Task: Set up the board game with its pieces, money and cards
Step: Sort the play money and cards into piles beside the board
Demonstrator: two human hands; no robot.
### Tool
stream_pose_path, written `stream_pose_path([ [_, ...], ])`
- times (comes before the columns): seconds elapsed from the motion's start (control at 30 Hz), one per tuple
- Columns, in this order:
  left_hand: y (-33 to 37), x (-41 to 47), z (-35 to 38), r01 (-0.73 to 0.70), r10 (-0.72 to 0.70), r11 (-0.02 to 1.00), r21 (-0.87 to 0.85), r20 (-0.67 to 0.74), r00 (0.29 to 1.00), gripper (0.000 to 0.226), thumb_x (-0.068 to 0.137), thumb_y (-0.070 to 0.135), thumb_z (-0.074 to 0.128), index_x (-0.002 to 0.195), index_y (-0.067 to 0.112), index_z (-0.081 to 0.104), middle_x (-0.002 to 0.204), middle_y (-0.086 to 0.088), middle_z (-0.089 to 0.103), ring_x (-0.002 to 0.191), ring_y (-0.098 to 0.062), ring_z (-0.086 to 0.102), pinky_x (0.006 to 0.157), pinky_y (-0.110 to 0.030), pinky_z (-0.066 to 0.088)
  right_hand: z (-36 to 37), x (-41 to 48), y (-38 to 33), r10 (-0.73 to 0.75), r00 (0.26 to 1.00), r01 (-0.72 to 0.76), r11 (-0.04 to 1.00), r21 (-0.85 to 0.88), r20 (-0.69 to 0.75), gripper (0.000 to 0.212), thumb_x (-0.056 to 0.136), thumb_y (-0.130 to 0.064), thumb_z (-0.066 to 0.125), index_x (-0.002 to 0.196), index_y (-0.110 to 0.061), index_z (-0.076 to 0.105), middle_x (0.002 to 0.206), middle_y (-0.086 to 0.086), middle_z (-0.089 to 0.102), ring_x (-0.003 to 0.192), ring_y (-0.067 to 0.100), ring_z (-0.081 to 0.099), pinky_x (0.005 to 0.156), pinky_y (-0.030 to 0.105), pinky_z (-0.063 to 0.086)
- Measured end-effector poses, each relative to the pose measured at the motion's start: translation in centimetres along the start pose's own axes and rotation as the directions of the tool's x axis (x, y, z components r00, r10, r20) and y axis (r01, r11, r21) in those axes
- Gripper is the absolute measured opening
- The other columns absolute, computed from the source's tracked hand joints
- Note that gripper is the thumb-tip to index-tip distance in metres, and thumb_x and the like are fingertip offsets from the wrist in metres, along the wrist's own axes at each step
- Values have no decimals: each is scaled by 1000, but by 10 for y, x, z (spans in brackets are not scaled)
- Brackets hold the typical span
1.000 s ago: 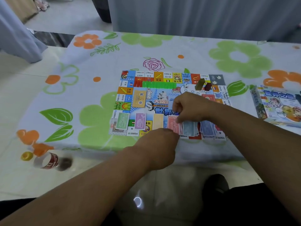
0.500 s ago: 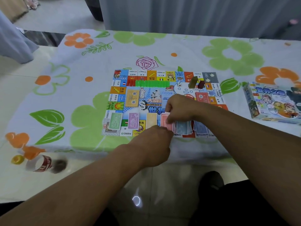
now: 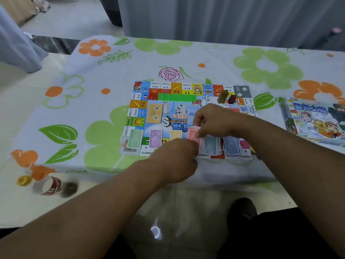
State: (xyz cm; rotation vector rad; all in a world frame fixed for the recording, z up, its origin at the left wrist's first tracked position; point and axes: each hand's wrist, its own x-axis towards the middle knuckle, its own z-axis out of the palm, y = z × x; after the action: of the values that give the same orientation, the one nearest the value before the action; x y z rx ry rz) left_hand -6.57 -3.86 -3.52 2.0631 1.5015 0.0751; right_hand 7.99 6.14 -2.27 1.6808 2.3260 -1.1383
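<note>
A colourful game board [image 3: 141, 109] lies flat on the flowered tablecloth. Along its near edge sit piles of paper money: green [image 3: 135, 138], purple [image 3: 155, 138], pale yellow [image 3: 176, 135], red [image 3: 193, 135] and two blue ones [image 3: 211, 145]. My right hand [image 3: 212, 120] pinches the top end of the red pile. My left hand [image 3: 177, 159] grips the same pile's near end with curled fingers. A row of green houses [image 3: 177, 97] and red ones lies on the board's far side, beside an olive piece [image 3: 223, 96], a dark red piece [image 3: 232, 99] and a tan card stack [image 3: 154, 113].
The game box [image 3: 315, 120] lies at the table's right edge. On the floor at the left sits a plastic bottle [image 3: 51, 186] with a red label and a yellow cap. The table's near edge runs just below the board.
Both hands stay on the red money pile. They have drawn slightly closer together around it. The view shifted a little.
</note>
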Motion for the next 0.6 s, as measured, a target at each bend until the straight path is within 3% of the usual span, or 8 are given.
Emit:
stream_pose_path([
  [0.07, 1, 3, -15, 78, -99, 990, -120, -178, 979, 5, 88, 18, 59, 90, 21, 55, 91, 0, 62, 82, -21, 60, 67, -31, 47, -10, -6, -2, -11, 1000, 12, 994, 105, -15, 13, 78, 1, 81, 86, -4, 71, 79, 8, 73, 79, 25, 70, 71, 39, 56],
  [0.13, 1, 4, -28, 170, -264, 920, -352, -239, 934, 18, 84, 21, 67, 92, 22, 51, 88, 1, 59, 76, -18, 59, 61, -32, 47, -18, -14, -5, -25, 1000, 21, 981, 195, 18, 13, 77, -3, 82, 82, -10, 73, 75, 4, 75, 71, 18, 67, 65, 34, 52],
  [0.2, 3, 2, -36, 259, -382, 694, -671, -39, 923, 19, 84, 16, 69, 96, 17, 54, 92, -6, 66, 81, -21, 67, 65, -41, 60, -19, -22, -11, -63, 996, 43, 962, 269, 65, 11, 79, -5, 81, 82, -12, 74, 72, 0, 73, 66, 14, 59, 57, 28, 42],
  [0.27, 6, 0, -35, 348, -325, 350, -870, 236, 916, 15, 87, 3, 61, 101, 9, 61, 98, -15, 72, 89, -28, 72, 71, -45, 63, -17, -28, -16, -113, 991, 81, 930, 359, 70, 12, 80, -2, 79, 85, -11, 73, 67, -1, 69, 62, 11, 55, 53, 24, 39],
  [0.33, 8, -1, -30, 354, -234, 119, -928, 320, 918, 21, 91, -4, 50, 106, 4, 62, 99, -20, 74, 90, -32, 74, 67, -41, 63, -15, -30, -18, -147, 988, 119, 904, 411, 38, 16, 81, 3, 77, 90, -9, 70, 58, -7, 66, 52, 3, 56, 48, 15, 42],
  [0.47, 8, 3, -27, 267, -259, 20, -963, 253, 932, 21, 90, -6, 46, 102, 3, 61, 78, -11, 73, 66, -22, 72, 56, -31, 59, -17, -32, -19, -150, 988, 155, 898, 412, -45, 17, 84, -2, 77, 98, -9, 71, 61, -9, 68, 52, -3, 59, 47, 9, 42],
  [0.6, 11, 7, -26, 182, -301, 40, -982, 162, 940, 22, 89, -7, 47, 102, 4, 61, 72, -8, 72, 61, -20, 70, 53, -29, 57, -18, -37, -15, -157, 972, 215, 893, 396, -175, 13, 88, -8, 74, 100, -12, 72, 63, -5, 66, 53, 1, 60, 48, 16, 45],
])
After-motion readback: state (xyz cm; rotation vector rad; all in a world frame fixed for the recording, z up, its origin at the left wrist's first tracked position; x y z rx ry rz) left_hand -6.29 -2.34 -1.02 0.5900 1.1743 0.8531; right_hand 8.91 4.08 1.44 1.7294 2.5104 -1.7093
